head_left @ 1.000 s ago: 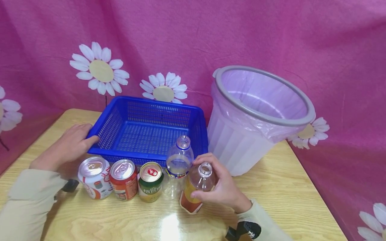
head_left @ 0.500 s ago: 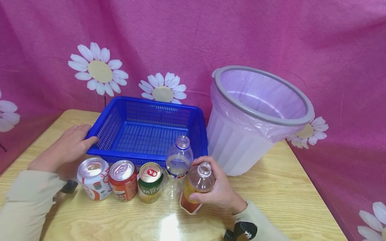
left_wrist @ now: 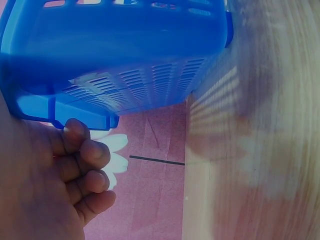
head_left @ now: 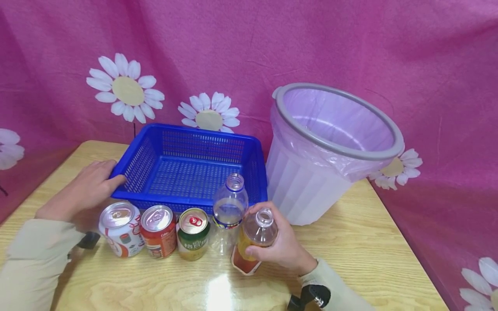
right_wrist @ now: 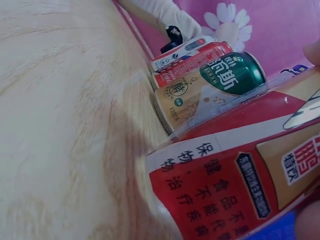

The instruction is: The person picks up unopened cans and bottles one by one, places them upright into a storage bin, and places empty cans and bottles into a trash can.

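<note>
My left hand (head_left: 83,190) grips the left rim of a blue plastic basket (head_left: 163,200), thumb over the edge; the left wrist view shows its fingers (left_wrist: 95,153) curled by the rim. At the row's right end, my right hand (head_left: 285,244) holds an uncapped clear bottle with a red and yellow label (head_left: 246,260), upright on the table. Beside it stands an uncapped clear bottle with a blue band (head_left: 229,211). Further left are a green and gold can (head_left: 193,237), a red Coke can (head_left: 159,235) and a white and red can (head_left: 121,233).
Behind the right hand stands a translucent waste bin (head_left: 307,185) with a grey rim and a pinkish liner. The wooden table (head_left: 350,259) meets a pink flowered cloth (head_left: 249,52) at the back. The cans and bottles line the basket's front side.
My right hand has shifted slightly to the left around the labelled bottle. The left hand, basket, cans and bottles stay where they were.
</note>
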`<move>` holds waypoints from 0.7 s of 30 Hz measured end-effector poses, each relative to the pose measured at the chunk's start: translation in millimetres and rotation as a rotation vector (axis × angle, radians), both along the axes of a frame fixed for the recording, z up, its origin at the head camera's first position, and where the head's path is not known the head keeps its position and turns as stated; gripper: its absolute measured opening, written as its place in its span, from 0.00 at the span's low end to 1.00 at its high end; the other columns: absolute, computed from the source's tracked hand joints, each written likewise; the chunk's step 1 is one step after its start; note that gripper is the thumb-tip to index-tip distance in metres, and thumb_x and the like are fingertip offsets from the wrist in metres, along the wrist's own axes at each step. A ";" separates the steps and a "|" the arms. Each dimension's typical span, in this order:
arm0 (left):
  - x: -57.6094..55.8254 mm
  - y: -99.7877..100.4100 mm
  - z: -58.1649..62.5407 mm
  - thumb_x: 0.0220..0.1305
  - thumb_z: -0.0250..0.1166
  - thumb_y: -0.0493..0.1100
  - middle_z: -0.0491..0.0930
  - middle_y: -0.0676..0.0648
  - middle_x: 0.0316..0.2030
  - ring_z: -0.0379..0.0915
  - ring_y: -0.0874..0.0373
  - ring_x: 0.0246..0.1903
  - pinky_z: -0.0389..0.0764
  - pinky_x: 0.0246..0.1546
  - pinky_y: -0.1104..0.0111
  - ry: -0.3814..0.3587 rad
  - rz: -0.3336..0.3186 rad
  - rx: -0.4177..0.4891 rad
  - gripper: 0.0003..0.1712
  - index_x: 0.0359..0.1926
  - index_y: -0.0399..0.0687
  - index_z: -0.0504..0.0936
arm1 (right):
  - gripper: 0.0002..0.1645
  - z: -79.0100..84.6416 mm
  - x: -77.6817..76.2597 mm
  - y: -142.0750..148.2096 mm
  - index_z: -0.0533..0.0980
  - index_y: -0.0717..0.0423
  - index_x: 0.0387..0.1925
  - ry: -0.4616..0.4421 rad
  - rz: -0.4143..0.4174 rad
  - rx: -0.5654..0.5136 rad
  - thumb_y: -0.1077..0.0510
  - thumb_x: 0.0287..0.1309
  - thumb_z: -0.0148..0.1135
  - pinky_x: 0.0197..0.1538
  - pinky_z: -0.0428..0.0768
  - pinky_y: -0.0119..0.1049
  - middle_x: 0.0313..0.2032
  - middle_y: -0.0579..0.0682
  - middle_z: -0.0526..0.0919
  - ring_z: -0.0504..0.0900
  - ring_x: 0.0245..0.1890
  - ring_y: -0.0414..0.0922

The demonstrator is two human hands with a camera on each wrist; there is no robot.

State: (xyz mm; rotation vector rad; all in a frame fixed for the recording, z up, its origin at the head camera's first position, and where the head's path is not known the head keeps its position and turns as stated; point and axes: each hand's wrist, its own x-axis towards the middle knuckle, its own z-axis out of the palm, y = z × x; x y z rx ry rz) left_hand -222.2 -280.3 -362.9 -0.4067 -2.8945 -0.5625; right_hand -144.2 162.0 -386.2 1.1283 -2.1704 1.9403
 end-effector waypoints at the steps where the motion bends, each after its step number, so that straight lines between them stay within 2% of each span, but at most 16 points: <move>1: -0.4 0.2 -0.1 0.70 0.51 0.48 0.79 0.39 0.34 0.71 0.42 0.41 0.67 0.43 0.51 0.005 -0.001 -0.001 0.17 0.41 0.35 0.74 | 0.42 -0.4 -0.3 0.0 0.64 0.64 0.54 0.002 0.015 -0.012 0.71 0.35 0.74 0.56 0.81 0.41 0.52 0.50 0.78 0.81 0.53 0.42; 7: -0.9 0.5 0.1 0.69 0.51 0.48 0.78 0.39 0.34 0.70 0.42 0.41 0.66 0.43 0.51 -0.009 -0.001 -0.002 0.18 0.41 0.35 0.74 | 0.41 -2.2 -2.5 -1.8 0.62 0.68 0.55 0.020 0.089 -0.070 0.71 0.37 0.72 0.56 0.81 0.41 0.50 0.56 0.79 0.82 0.52 0.48; 12: 0.6 -0.1 1.0 0.70 0.50 0.48 0.78 0.38 0.34 0.70 0.41 0.42 0.67 0.43 0.51 -0.013 0.000 0.001 0.18 0.42 0.34 0.73 | 0.40 -3.4 -3.6 -3.4 0.62 0.69 0.54 0.015 0.101 -0.084 0.71 0.37 0.71 0.56 0.82 0.42 0.51 0.52 0.79 0.82 0.51 0.50; 16: 0.6 -0.8 0.5 0.70 0.50 0.47 0.78 0.37 0.34 0.71 0.40 0.42 0.68 0.44 0.49 0.001 -0.009 0.013 0.19 0.43 0.32 0.73 | 0.41 -5.5 -4.6 -4.1 0.61 0.70 0.54 0.016 0.117 -0.104 0.71 0.37 0.71 0.56 0.81 0.42 0.51 0.50 0.79 0.82 0.52 0.49; 21: -0.3 0.2 0.9 0.70 0.49 0.47 0.78 0.37 0.35 0.70 0.41 0.42 0.68 0.44 0.50 -0.010 -0.010 0.004 0.19 0.44 0.33 0.74 | 0.41 -9.4 -6.6 -3.6 0.60 0.72 0.54 0.063 0.130 -0.128 0.69 0.38 0.72 0.56 0.81 0.41 0.49 0.54 0.79 0.83 0.52 0.44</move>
